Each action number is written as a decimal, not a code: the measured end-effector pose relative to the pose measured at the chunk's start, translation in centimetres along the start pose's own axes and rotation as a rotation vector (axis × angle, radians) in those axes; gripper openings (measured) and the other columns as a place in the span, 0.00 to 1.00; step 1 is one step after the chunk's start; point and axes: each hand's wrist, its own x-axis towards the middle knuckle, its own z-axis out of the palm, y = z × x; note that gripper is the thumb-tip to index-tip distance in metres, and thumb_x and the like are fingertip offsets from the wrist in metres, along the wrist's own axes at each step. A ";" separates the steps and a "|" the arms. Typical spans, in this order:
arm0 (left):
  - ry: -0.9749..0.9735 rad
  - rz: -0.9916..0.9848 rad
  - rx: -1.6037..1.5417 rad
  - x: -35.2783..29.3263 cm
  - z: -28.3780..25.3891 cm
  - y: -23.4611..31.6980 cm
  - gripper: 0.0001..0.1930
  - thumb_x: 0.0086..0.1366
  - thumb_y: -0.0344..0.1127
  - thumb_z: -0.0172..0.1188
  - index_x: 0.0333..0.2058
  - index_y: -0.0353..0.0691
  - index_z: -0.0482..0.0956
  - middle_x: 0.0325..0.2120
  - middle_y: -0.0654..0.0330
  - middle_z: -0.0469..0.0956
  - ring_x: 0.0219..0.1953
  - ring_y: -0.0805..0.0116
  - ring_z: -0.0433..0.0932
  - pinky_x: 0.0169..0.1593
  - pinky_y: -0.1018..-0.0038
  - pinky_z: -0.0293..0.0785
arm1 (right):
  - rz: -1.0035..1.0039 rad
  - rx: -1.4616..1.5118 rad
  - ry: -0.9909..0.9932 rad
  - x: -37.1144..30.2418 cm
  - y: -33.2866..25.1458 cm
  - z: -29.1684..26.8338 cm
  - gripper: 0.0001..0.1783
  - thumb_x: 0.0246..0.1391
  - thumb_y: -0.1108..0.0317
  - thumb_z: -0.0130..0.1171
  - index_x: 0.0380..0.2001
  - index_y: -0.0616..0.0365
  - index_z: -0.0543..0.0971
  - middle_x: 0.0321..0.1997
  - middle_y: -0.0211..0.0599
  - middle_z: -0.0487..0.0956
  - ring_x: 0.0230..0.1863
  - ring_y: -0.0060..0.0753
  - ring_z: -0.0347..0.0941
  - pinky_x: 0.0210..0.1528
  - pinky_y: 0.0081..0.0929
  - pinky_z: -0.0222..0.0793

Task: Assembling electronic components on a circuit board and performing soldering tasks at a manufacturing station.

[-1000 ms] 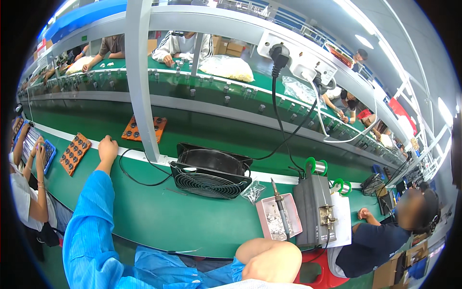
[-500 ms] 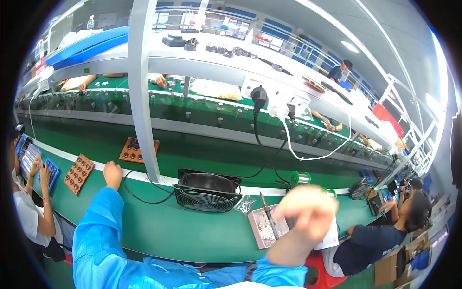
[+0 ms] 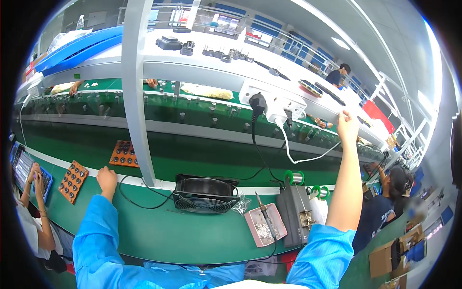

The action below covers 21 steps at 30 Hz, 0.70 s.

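Observation:
My left hand (image 3: pixel 107 179) rests at the pale rim of the green bench, its fingers curled in, with nothing visible in them. Right of it a black cable runs to a black square fan (image 3: pixel 206 193) with a wire guard. My right arm reaches up and forward. At the front edge of the white overhead shelf is my right hand (image 3: pixel 348 127), its fingers drawn together; whatever they may hold is too small to make out. Below that arm stand a grey soldering station (image 3: pixel 294 214) and a pink box (image 3: pixel 257 236) of whitish bits, with a soldering iron (image 3: pixel 265 212) lying across it.
Orange trays (image 3: pixel 73 182) with round dark parts lie left of my left hand and on the green belt. A white upright post (image 3: pixel 137 96) stands ahead. Plugs and cables hang from a power strip (image 3: pixel 274 103). Solder spools (image 3: pixel 295 178) stand behind the station. Co-workers sit on both sides.
My right hand has risen from over the soldering station to the shelf edge, uncovering the station. My left hand has barely moved. The whole view has shifted slightly.

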 end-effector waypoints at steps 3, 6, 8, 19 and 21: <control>-0.021 0.004 0.027 0.1 0.1 0.0 0.09 0.58 0.34 0.52 0.28 0.34 0.75 0.33 0.51 0.77 0.42 0.50 0.75 0.47 0.55 0.68 | 0.094 0.186 -0.043 1.3 -0.2 -2.0 0.14 0.59 0.61 0.56 0.34 0.64 0.78 0.23 0.30 0.76 0.22 0.23 0.70 0.28 0.23 0.67; -0.026 0.024 0.022 0.1 0.3 0.1 0.09 0.58 0.34 0.52 0.29 0.35 0.76 0.33 0.51 0.78 0.43 0.51 0.74 0.47 0.55 0.68 | 0.306 0.611 -0.182 3.1 -1.3 -4.6 0.12 0.60 0.62 0.55 0.29 0.60 0.77 0.20 0.26 0.72 0.20 0.18 0.66 0.21 0.19 0.61; -0.024 0.019 0.021 0.1 0.4 0.0 0.09 0.59 0.35 0.52 0.29 0.35 0.76 0.34 0.52 0.78 0.44 0.52 0.74 0.48 0.55 0.67 | 0.350 0.662 -0.180 3.4 -3.1 -6.1 0.10 0.60 0.63 0.56 0.28 0.57 0.75 0.18 0.24 0.68 0.17 0.15 0.61 0.18 0.17 0.55; -0.025 0.009 0.012 0.2 0.5 0.0 0.09 0.59 0.35 0.52 0.29 0.35 0.76 0.34 0.52 0.78 0.44 0.52 0.74 0.49 0.56 0.67 | 0.700 0.924 -0.264 2.7 -2.6 -5.4 0.19 0.59 0.59 0.56 0.42 0.62 0.64 0.27 0.42 0.76 0.27 0.35 0.79 0.23 0.21 0.77; -0.017 0.004 0.003 0.2 0.4 0.1 0.09 0.59 0.35 0.52 0.29 0.35 0.76 0.34 0.52 0.78 0.44 0.52 0.74 0.49 0.56 0.67 | 0.604 0.942 -0.376 3.8 0.1 -3.4 0.24 0.60 0.58 0.55 0.46 0.64 0.58 0.29 0.50 0.77 0.30 0.42 0.80 0.26 0.26 0.81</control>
